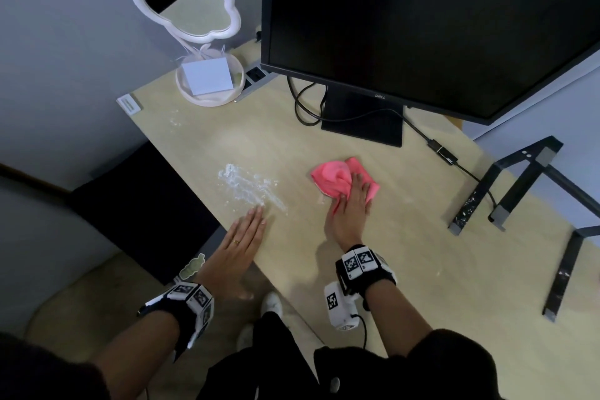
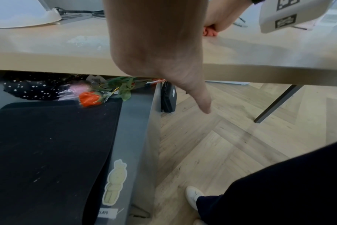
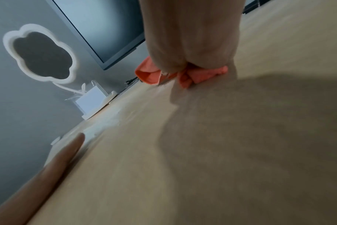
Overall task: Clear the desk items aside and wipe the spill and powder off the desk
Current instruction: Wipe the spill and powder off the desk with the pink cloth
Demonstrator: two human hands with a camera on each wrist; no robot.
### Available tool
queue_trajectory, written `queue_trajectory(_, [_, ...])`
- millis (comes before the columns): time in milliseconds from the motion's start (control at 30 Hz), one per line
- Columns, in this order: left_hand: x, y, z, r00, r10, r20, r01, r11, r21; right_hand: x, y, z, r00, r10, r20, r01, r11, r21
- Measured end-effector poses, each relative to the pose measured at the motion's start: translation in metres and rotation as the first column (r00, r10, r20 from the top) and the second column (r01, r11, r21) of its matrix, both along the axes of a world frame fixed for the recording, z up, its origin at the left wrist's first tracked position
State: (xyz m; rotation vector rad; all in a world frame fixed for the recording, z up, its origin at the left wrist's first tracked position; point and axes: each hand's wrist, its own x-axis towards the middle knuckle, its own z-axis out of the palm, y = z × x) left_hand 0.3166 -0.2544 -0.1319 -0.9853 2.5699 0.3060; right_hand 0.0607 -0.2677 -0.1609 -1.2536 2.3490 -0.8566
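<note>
White powder [image 1: 246, 187] is smeared across the left part of the pale wooden desk [image 1: 422, 269], with fainter specks [image 1: 175, 122] further back. A pink cloth [image 1: 331, 174] lies bunched in the middle of the desk. My right hand [image 1: 349, 208] presses down on the cloth with its fingers laid over it; in the right wrist view the cloth [image 3: 185, 79] shows under the palm [image 3: 190, 38]. My left hand [image 1: 246, 230] rests flat on the desk's near edge, its fingertips touching the end of the powder. In the left wrist view its thumb [image 2: 200, 97] hangs below the desk edge.
A black monitor [image 1: 422, 10] on its stand [image 1: 360, 120] fills the back, with cables beside it. A cloud-shaped mirror [image 1: 185, 0] stands back left, near a power strip [image 1: 256, 75]. A black metal stand [image 1: 519, 178] sits right. A dark cabinet top [image 1: 139, 201] lies below the left edge.
</note>
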Motion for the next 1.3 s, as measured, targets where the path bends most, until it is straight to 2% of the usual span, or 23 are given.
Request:
queue_trajectory(167, [-0.002,-0.002,0.004,1.000,0.005,-0.015,-0.005,1.000,0.021,-0.001,-0.024,-0.003,0.947,0.319,-0.017,-0.319,0.948,-0.005])
queue_trajectory(400, [0.000,-0.002,0.007,0.999,0.045,-0.009,-0.044,0.998,0.045,0.040,-0.012,0.003,0.909,0.416,-0.011,-0.416,0.909,-0.027])
queue_trajectory(467, [0.005,-0.009,0.009,0.997,0.073,-0.011,-0.073,0.997,0.017,0.043,-0.008,0.007,0.906,0.409,0.113,-0.403,0.912,-0.070])
queue_trajectory(567, [0.019,-0.030,0.011,0.992,0.127,0.022,-0.127,0.991,-0.039,0.041,-0.003,0.022,0.859,0.306,0.410,-0.260,0.952,-0.164])
queue_trajectory(667, [0.035,-0.058,0.015,0.976,0.194,0.098,-0.185,0.978,-0.092,0.030,0.005,0.024,0.821,0.224,0.526,-0.156,0.973,-0.170])
queue_trajectory(733, [0.046,-0.077,0.014,0.961,0.246,0.127,-0.236,0.968,-0.090,0.027,0.010,0.023,0.876,0.218,0.431,-0.166,0.974,-0.155])
queue_trajectory(833, [0.055,-0.099,0.004,0.937,0.323,0.130,-0.317,0.946,-0.068,0.033,0.017,0.007,0.932,0.322,0.166,-0.312,0.946,-0.083])
queue_trajectory(933, [0.055,-0.108,-0.009,0.935,0.336,0.112,-0.331,0.942,-0.063,0.051,0.014,0.004,0.963,0.270,0.005,-0.270,0.961,0.050])
queue_trajectory(1133, [0.049,-0.106,-0.014,0.925,0.372,0.074,-0.368,0.928,-0.064,0.100,0.011,0.002,0.987,0.147,-0.069,-0.140,0.985,0.096])
queue_trajectory(1300, [0.048,-0.107,-0.011,0.924,0.364,0.116,-0.357,0.931,-0.083,0.133,0.000,0.001,1.000,0.017,-0.020,-0.014,0.990,0.143])
